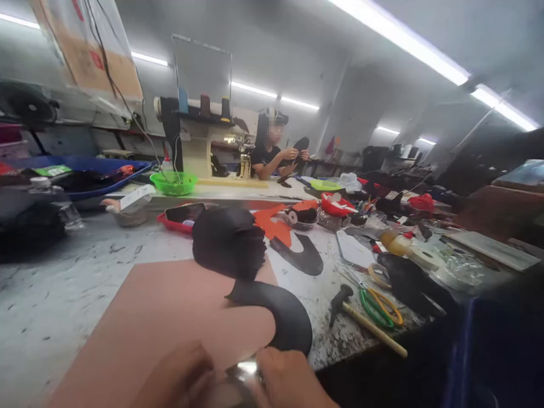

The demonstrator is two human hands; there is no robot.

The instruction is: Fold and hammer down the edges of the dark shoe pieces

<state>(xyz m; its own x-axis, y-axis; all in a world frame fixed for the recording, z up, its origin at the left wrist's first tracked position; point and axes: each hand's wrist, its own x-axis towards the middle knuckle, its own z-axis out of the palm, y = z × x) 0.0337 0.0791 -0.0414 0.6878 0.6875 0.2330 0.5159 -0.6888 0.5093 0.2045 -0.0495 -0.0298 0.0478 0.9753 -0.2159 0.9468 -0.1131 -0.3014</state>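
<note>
Right hand clamped on shiny metal object; left hand apart, grip unclear; curved black piece beyond right hand, pink sheet beyond left

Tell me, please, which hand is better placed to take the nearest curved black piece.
Probably the right hand: it is nearer the curved piece than the left hand, though seemingly holding something shiny.

Strip over mat | hammer right (scissors just beside hammer)

The head camera faces forward and down, close over left hand and right hand at bottom centre
</note>
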